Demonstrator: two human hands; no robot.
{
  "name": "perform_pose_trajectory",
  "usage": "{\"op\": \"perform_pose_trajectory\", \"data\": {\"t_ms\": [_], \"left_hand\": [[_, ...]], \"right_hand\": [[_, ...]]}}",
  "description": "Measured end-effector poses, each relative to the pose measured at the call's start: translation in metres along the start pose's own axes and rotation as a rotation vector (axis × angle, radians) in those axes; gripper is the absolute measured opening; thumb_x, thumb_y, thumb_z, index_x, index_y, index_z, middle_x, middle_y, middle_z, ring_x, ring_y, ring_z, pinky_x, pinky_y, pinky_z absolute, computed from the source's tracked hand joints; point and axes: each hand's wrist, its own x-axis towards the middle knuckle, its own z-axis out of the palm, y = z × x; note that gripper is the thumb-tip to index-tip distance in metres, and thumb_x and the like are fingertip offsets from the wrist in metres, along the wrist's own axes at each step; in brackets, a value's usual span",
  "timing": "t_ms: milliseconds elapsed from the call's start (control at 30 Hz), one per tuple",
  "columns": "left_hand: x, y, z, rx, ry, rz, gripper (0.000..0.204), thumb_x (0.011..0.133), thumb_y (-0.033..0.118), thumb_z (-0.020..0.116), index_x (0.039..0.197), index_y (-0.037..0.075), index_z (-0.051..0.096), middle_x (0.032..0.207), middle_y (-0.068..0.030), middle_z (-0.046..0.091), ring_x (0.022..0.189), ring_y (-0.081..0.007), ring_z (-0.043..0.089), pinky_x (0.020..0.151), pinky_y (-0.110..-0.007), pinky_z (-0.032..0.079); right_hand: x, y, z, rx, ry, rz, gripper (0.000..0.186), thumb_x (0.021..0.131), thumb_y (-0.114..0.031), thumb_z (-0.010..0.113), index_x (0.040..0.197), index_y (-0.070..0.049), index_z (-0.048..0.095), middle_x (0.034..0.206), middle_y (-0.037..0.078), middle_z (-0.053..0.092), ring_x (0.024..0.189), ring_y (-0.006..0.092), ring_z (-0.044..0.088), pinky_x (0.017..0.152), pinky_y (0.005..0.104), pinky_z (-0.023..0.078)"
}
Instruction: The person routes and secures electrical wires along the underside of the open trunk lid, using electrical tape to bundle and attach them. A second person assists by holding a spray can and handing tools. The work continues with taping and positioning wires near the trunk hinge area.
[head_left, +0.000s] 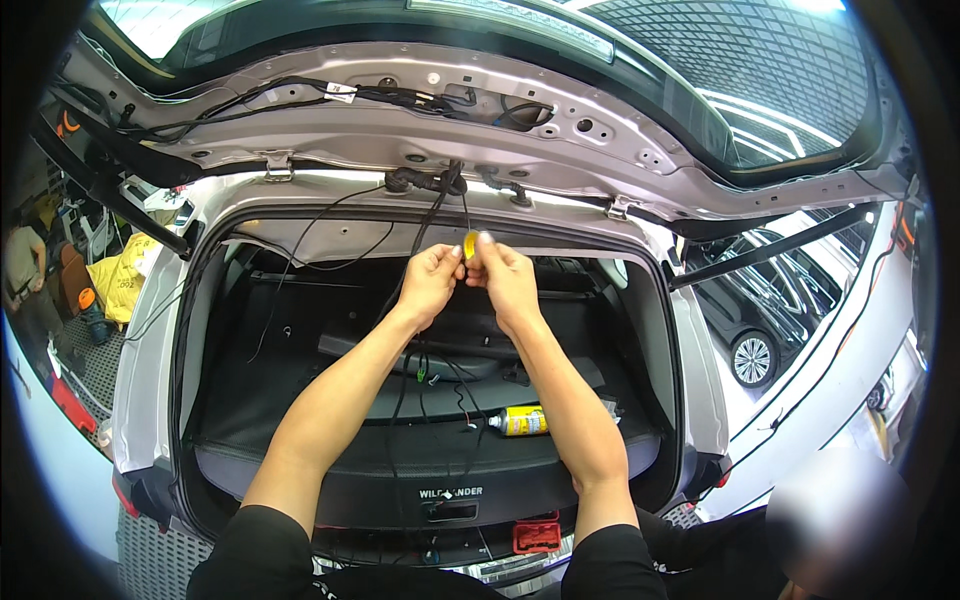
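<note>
Both my hands are raised together in front of an open silver car boot. My left hand (432, 277) and my right hand (503, 275) pinch a small yellow roll of tape (470, 245) between their fingertips. A black wire bundle (432, 215) hangs from the raised tailgate (400, 130) down past my hands into the boot. The roll sits right against this wire. How far the tape wraps the wire is hidden by my fingers.
A yellow spray can (520, 420) lies on the black boot floor (300, 400), beside loose thin wires. A small red box (537, 535) sits by the bumper. A dark car (745, 310) stands at the right. Yellow bags (125, 275) and a person are at the left.
</note>
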Motion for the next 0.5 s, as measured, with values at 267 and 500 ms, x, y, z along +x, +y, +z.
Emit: {"op": "perform_pose_trajectory", "data": {"t_ms": [267,500], "left_hand": [[-0.003,0.009,-0.017,-0.01,-0.012,-0.213,0.021,0.111,0.027,0.063,0.111,0.006,0.061,0.083,0.0013,0.062,0.057,-0.0034,0.04,0.049,-0.02,0.032],[-0.029,0.02,-0.018,0.213,-0.006,-0.14,0.016,0.112,0.015,0.057,0.12,0.001,0.058,0.102,-0.0059,0.075,0.068,-0.0056,0.053,0.061,-0.021,0.045]], "right_hand": [[-0.013,0.034,-0.016,0.385,-0.063,0.422,0.04,0.111,-0.037,0.046,0.084,-0.01,0.059,0.077,0.004,0.064,0.082,0.0238,0.075,0.082,0.0403,0.062],[-0.005,0.045,-0.023,0.32,-0.174,0.433,0.034,0.111,-0.03,0.045,0.089,-0.009,0.059,0.077,0.003,0.061,0.084,0.0244,0.071,0.099,0.0487,0.058]]}}
